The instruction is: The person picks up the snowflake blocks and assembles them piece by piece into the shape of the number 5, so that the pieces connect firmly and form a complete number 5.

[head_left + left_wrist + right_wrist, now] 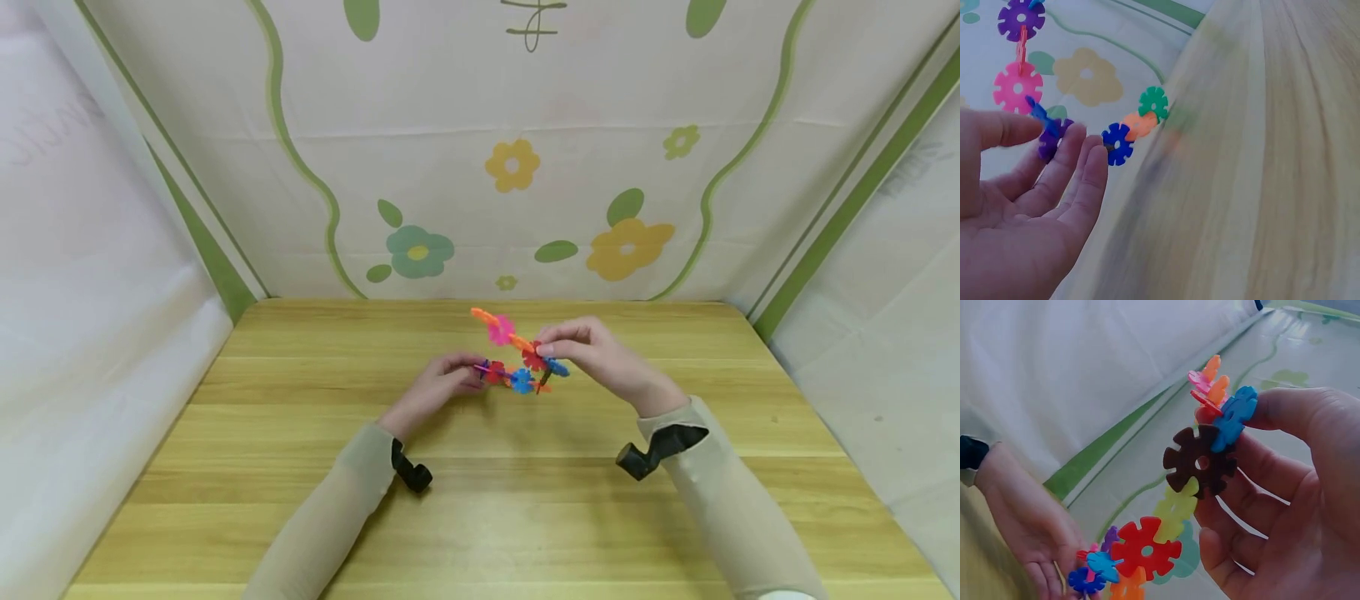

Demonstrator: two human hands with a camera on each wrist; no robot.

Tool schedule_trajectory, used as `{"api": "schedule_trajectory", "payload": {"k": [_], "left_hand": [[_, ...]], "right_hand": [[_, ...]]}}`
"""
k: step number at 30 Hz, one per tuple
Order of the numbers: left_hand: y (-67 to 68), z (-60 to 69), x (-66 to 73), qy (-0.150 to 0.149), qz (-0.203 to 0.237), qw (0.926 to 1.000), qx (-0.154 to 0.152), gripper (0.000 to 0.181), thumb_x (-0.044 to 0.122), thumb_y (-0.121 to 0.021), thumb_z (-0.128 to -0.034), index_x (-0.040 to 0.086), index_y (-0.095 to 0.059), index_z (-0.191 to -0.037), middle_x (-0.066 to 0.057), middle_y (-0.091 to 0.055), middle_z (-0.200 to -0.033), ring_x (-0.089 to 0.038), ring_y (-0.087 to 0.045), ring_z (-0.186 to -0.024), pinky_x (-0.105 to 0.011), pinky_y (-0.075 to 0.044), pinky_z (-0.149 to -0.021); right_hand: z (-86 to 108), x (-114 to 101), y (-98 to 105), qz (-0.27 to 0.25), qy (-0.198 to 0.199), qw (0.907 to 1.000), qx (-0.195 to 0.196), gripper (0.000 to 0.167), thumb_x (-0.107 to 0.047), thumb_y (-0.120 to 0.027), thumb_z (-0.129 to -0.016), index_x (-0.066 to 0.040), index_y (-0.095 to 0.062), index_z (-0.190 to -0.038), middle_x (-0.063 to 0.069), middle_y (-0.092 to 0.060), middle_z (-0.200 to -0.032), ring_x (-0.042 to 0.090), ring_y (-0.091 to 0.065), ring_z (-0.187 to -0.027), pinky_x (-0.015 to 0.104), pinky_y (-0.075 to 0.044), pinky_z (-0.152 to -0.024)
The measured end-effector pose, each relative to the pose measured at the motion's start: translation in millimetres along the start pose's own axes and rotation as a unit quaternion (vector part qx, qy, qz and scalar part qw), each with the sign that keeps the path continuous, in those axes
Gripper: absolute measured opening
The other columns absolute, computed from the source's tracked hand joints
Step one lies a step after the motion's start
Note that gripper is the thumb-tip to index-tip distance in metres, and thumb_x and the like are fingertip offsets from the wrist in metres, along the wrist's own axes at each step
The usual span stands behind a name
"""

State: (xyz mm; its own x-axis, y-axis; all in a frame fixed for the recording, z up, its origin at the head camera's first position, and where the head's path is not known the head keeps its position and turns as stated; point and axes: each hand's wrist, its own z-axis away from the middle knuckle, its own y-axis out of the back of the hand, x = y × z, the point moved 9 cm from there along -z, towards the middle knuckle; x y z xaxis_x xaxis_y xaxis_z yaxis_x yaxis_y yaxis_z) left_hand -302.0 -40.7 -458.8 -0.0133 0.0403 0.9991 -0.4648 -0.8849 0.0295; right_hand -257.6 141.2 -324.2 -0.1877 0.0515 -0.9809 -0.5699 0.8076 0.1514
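Observation:
A chain of interlocking plastic snowflake discs [522,381] in several colours is held above the table between both hands. My left hand [442,385] pinches its left end by a purple disc [1047,149] with a blue disc slotted into it, between thumb and fingers. My right hand [600,357] grips the right part, thumb and fingers on a light blue disc [1235,417]. A brown disc [1179,459], a yellow-green one [1172,509] and a red one [1134,551] hang below it. In the left wrist view, a green disc [1153,102] ends one branch.
A wooden table [495,533] lies under the hands. Behind it stands a white cloth backdrop [450,100] printed with flowers and leaves, and white cloth walls [90,275] enclose both sides. Each wrist carries a black camera mount [652,450].

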Motion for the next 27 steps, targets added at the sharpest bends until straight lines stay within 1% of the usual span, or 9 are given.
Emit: {"api": "schedule_trajectory", "payload": {"k": [3,6,9,13,16,18,21,24,27], "left_hand": [[-0.5,1.7,-0.9,-0.005,-0.044,0.999,-0.004,0.031,0.001,-0.061,-0.0994,-0.003,-0.062,-0.13,-0.014,-0.068,-0.115,-0.033,-0.065,-0.109,-0.041,-0.054,-0.096],[-0.3,3.9,0.5,-0.012,-0.069,0.9976,0.002,0.029,0.002,-0.068,-0.0971,0.001,-0.067,-0.126,-0.011,-0.071,-0.108,-0.028,-0.067,-0.103,-0.038,-0.055,-0.092],[-0.4,5.9,2.1,-0.015,-0.071,0.9973,0.009,0.024,0.003,-0.068,-0.0979,0.001,-0.069,-0.122,-0.009,-0.072,-0.107,-0.025,-0.068,-0.1,-0.038,-0.056,-0.091],[-0.6,9.5,6.5,-0.019,-0.094,0.9952,0.019,0.02,0.007,-0.068,-0.0987,0.004,-0.072,-0.118,-0.005,-0.072,-0.108,-0.023,-0.066,-0.098,-0.041,-0.056,-0.088],[-2.3,12.3,11.9,-0.026,-0.122,0.9919,0.021,0.019,0.011,-0.07,-0.0977,0.008,-0.075,-0.116,-0.002,-0.07,-0.109,-0.023,-0.063,-0.097,-0.042,-0.054,-0.085],[-4.6,14.1,15.2,-0.03,-0.132,0.9906,0.017,0.018,0.014,-0.071,-0.0974,0.01,-0.076,-0.115,-0.001,-0.069,-0.111,-0.023,-0.062,-0.1,-0.041,-0.053,-0.086],[-9.2,15.4,18.2,-0.033,-0.127,0.9914,0.005,0.019,0.017,-0.072,-0.0976,0.011,-0.076,-0.115,-0.001,-0.068,-0.115,-0.023,-0.062,-0.106,-0.041,-0.053,-0.092],[-13.0,15.8,17.6,-0.03,-0.104,0.9941,-0.008,0.02,0.017,-0.069,-0.0994,0.008,-0.073,-0.117,-0.002,-0.069,-0.117,-0.022,-0.063,-0.11,-0.043,-0.051,-0.098],[-15.7,15.3,16.2,-0.031,-0.079,0.9962,-0.018,0.023,0.016,-0.065,-0.1018,0.004,-0.069,-0.12,-0.006,-0.069,-0.116,-0.025,-0.064,-0.11,-0.047,-0.05,-0.101]], "right_hand": [[-5.3,0.7,6.4,-0.032,-0.007,0.9995,0.004,0.023,-0.009,-0.055,-0.103,-0.017,-0.075,-0.096,0.001,-0.063,-0.098,0.021,-0.054,-0.101,0.036,-0.041,-0.099],[-9.8,0.1,10.9,-0.061,-0.006,0.9981,0.001,0.023,-0.011,-0.052,-0.104,-0.015,-0.071,-0.093,0.0,-0.059,-0.092,0.02,-0.052,-0.096,0.037,-0.042,-0.095],[-13.0,-2.8,14.1,-0.084,0.004,0.9965,-0.006,0.025,-0.014,-0.051,-0.106,-0.012,-0.069,-0.089,0.001,-0.059,-0.088,0.02,-0.052,-0.09,0.036,-0.046,-0.09],[-16.6,-8.3,16.5,-0.106,0.025,0.9939,-0.016,0.03,-0.015,-0.049,-0.108,-0.01,-0.071,-0.089,0.002,-0.059,-0.087,0.02,-0.052,-0.085,0.034,-0.047,-0.082],[-19.1,-11.5,17.7,-0.109,0.036,0.9932,-0.018,0.033,-0.015,-0.046,-0.109,-0.01,-0.072,-0.09,0.003,-0.059,-0.088,0.021,-0.052,-0.085,0.034,-0.047,-0.08],[-20.8,-11.6,19.9,-0.105,0.035,0.9937,-0.011,0.034,-0.015,-0.046,-0.109,-0.009,-0.073,-0.09,0.003,-0.06,-0.088,0.021,-0.053,-0.084,0.034,-0.047,-0.079],[-22.5,-9.6,25.4,-0.101,0.03,0.9944,0.008,0.036,-0.018,-0.046,-0.11,-0.007,-0.071,-0.087,0.005,-0.06,-0.085,0.022,-0.053,-0.082,0.037,-0.046,-0.08],[-23.4,-7.3,31.0,-0.108,0.026,0.9935,0.026,0.037,-0.021,-0.046,-0.11,-0.006,-0.067,-0.084,0.007,-0.06,-0.082,0.024,-0.053,-0.081,0.041,-0.043,-0.082],[-23.1,-5.7,33.5,-0.133,0.02,0.9902,0.038,0.04,-0.025,-0.046,-0.11,-0.006,-0.067,-0.082,0.007,-0.06,-0.081,0.024,-0.053,-0.081,0.049,-0.033,-0.086]]}}
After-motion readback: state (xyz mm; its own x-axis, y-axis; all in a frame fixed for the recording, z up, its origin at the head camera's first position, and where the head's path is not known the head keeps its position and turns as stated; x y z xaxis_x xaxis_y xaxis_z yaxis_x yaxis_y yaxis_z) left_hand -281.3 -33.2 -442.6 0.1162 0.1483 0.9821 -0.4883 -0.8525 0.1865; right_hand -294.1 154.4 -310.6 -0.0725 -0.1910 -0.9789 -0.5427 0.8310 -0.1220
